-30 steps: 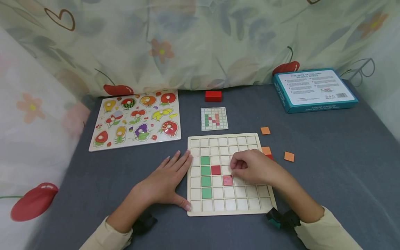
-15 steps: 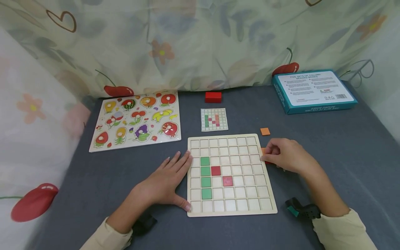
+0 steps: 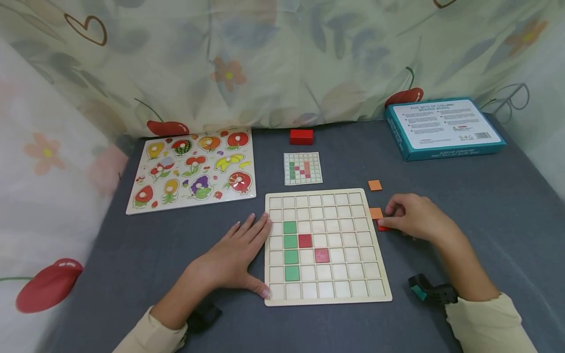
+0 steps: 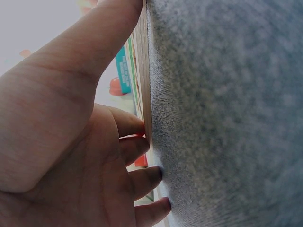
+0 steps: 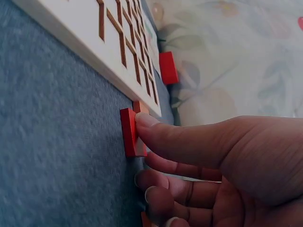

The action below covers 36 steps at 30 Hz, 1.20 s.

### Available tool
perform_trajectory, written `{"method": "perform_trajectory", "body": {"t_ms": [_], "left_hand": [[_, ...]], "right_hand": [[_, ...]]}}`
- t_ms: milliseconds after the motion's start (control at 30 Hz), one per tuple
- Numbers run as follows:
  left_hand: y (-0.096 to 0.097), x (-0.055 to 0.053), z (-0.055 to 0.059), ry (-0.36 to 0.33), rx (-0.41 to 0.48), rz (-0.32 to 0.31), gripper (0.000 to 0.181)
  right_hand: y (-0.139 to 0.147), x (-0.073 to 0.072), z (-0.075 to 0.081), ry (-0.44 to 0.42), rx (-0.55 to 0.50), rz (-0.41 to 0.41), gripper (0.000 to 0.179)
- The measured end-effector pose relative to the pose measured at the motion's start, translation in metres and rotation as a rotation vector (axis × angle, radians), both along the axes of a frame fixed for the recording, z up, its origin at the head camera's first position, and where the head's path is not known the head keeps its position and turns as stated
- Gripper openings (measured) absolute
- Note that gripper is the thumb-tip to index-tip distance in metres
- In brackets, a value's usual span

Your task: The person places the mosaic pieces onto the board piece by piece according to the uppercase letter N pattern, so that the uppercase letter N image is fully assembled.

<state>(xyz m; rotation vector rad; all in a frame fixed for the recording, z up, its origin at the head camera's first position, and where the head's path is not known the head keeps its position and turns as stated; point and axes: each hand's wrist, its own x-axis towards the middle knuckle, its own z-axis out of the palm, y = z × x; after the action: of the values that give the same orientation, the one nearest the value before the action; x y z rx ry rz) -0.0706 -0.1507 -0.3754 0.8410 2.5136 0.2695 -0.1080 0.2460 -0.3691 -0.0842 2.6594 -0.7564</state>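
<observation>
On the table lies a square wooden grid board (image 3: 328,291). It holds a column of green tiles (image 3: 291,256), a red tile (image 3: 305,240) and a pinkish-red tile (image 3: 322,255). My left hand (image 3: 231,255) rests with spread fingers against the board's left edge, thumb at the lower corner. Just off the right edge, my right hand (image 3: 417,218) pinches a loose red tile (image 5: 128,132) between thumb and index finger, low over the cloth. Touching that edge is an orange tile (image 3: 376,213); another orange tile (image 3: 374,185) lies farther back.
Behind the board lie a small pattern card (image 3: 302,168) and a red block (image 3: 301,137). A fruit puzzle board (image 3: 192,171) is at back left, a teal box (image 3: 446,128) at back right. A floral curtain (image 3: 265,63) hangs along the table's far side.
My right hand has moved right, off the board, to the red tile beside it. It now covers the place where a third orange tile lay. My left hand has stayed put.
</observation>
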Motion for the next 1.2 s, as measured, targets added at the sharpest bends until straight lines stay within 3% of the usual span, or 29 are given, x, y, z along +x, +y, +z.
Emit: {"method": "perform_trajectory", "body": {"t_ms": [167,433,633,833,1200], "left_hand": [[0.000,0.000,0.000,0.001,-0.001,0.000,0.137],[0.001,0.000,0.000,0.002,-0.011,0.002,0.137],[0.000,0.000,0.000,0.003,-0.010,-0.001,0.137],[0.000,0.000,-0.001,0.013,0.001,-0.011,0.137],[0.000,-0.001,-0.001,0.017,-0.004,-0.012,0.138]], "right_hand": [[0.006,0.001,-0.001,0.013,0.007,0.028,0.018],[0.009,0.007,0.000,0.083,-0.003,0.108,0.021],[0.007,0.012,0.001,0.113,-0.050,0.110,0.019],[0.009,0.013,0.003,0.069,-0.167,0.097,0.008],[0.000,0.018,0.011,-0.035,-0.305,0.109,0.010]]}}
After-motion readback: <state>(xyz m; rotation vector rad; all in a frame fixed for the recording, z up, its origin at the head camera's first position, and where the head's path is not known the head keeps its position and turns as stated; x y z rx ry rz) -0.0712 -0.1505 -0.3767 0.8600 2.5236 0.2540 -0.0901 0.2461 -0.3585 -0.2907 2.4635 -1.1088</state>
